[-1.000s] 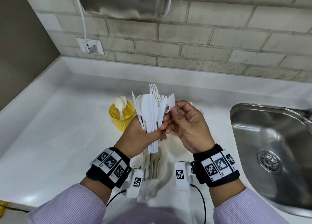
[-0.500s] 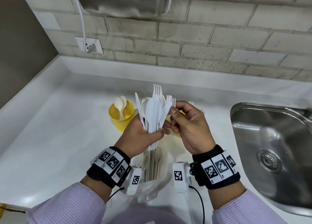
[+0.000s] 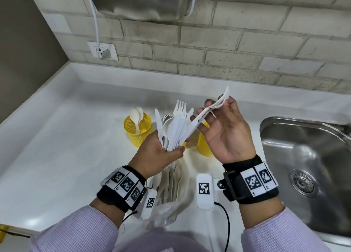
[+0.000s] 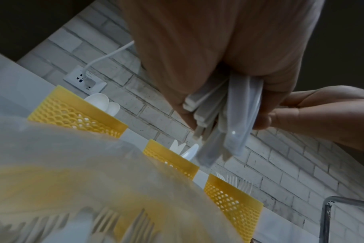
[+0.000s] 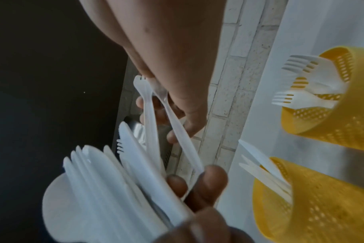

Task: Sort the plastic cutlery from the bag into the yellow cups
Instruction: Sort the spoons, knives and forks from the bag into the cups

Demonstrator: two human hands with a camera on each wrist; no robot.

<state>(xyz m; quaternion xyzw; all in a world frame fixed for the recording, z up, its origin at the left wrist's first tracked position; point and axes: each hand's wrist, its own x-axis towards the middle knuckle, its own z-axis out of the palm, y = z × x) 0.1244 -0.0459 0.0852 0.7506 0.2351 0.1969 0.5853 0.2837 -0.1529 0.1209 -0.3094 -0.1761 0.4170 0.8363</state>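
Note:
My left hand [image 3: 171,151] grips a fanned bundle of white plastic cutlery [image 3: 175,130] by the handles above the counter; the handles [image 4: 218,118] show in my fist. My right hand [image 3: 214,107], palm up, pinches two white forks [image 5: 156,118] whose handle ends still touch the bundle [image 5: 106,189]. Three yellow mesh cups stand behind: one with spoons [image 3: 137,132], a middle one with knives [image 4: 170,157], mostly hidden in the head view, and one with forks [image 5: 330,98]. The clear plastic bag [image 3: 171,187] lies under my hands with more cutlery in it.
A steel sink [image 3: 303,156] is sunk into the white counter [image 3: 66,137] at the right. A brick wall runs behind the cups, with a socket [image 3: 102,51] and a white cable. A steel appliance [image 3: 142,2] hangs above.
My right hand has turned palm up and drawn two forks up and to the right, out of the bundle. The left hand keeps its grip on the bundle.

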